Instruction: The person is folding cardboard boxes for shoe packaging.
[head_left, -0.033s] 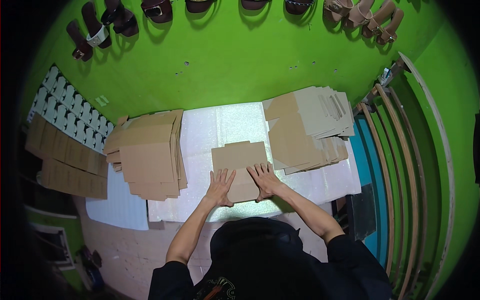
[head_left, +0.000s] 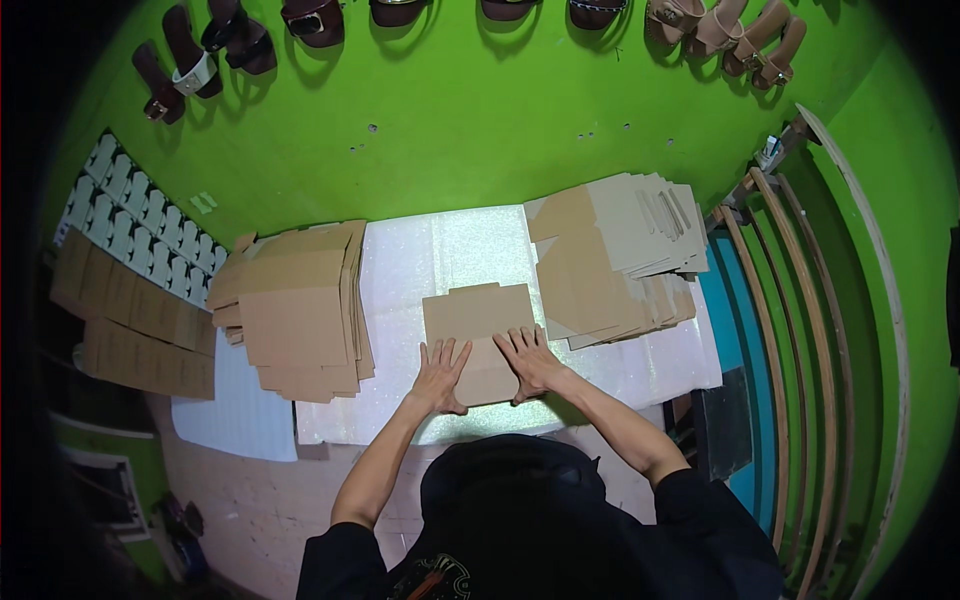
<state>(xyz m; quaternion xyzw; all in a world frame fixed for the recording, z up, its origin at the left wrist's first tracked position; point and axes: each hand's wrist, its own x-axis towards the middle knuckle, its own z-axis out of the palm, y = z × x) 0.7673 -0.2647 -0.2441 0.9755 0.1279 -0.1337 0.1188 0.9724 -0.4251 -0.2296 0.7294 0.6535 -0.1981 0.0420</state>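
A brown cardboard box blank point(head_left: 478, 312) lies near the front of the pale, shiny table point(head_left: 410, 260). Its near part is folded over, and a narrow tab sticks out along its far edge. On the left side of the fold rests my left hand point(head_left: 440, 375), fingers spread and pointing away from me. My right hand point(head_left: 530, 362) presses flat on the right side in the same way. Both thumbs reach down toward the near edge. Neither hand grips anything.
Flat cardboard blanks are stacked on the left point(head_left: 300, 315) and in a larger stack on the right point(head_left: 590, 260). Cartons point(head_left: 140, 355) stand at far left. Wooden rails point(head_left: 800, 350) run along the right. Sandals point(head_left: 320, 22) hang on the green wall point(head_left: 480, 130).
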